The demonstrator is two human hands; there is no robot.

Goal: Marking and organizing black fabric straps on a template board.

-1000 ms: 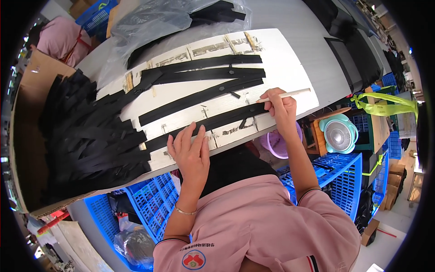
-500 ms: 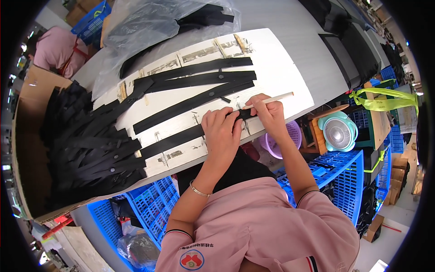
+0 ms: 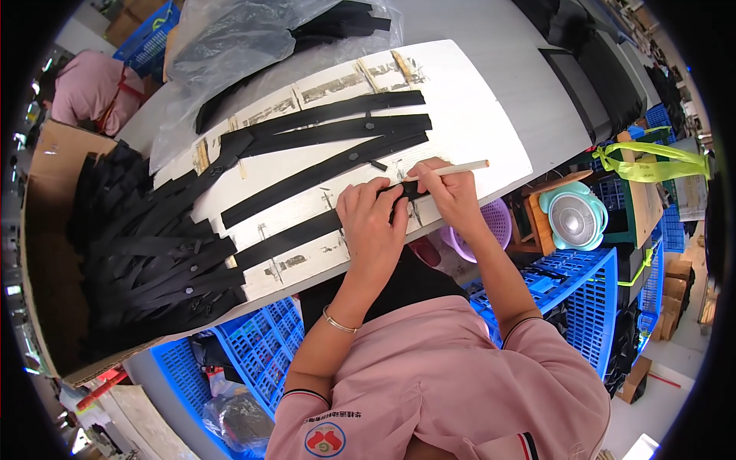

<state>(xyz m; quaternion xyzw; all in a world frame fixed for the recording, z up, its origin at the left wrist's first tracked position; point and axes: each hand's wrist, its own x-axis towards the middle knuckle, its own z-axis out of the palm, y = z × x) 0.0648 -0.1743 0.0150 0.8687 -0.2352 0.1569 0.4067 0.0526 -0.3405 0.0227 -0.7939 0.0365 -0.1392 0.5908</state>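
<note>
My left hand (image 3: 373, 224) presses flat on the right end of a long black strap (image 3: 295, 234) that lies along the near edge of a white board (image 3: 475, 123). Right beside it, my right hand (image 3: 450, 192) grips a thin pale wooden stick (image 3: 460, 166) and rests its tip at the strap's end. Three more black straps (image 3: 330, 130) lie side by side across the board above my hands. Strips of worn tape (image 3: 201, 156) hold the board's markings.
A heap of black straps (image 3: 146, 245) fills an open cardboard tray on the left. A clear plastic bag (image 3: 245, 38) with more black pieces lies at the back. Blue crates (image 3: 590, 307), a small fan (image 3: 573, 218) and a purple basket (image 3: 498, 222) stand below the table. Another person (image 3: 84, 92) in pink sits far left.
My left hand slid right along the strap, from its middle to its right end beside my right hand. My right hand with the stick stayed at the strap's end.
</note>
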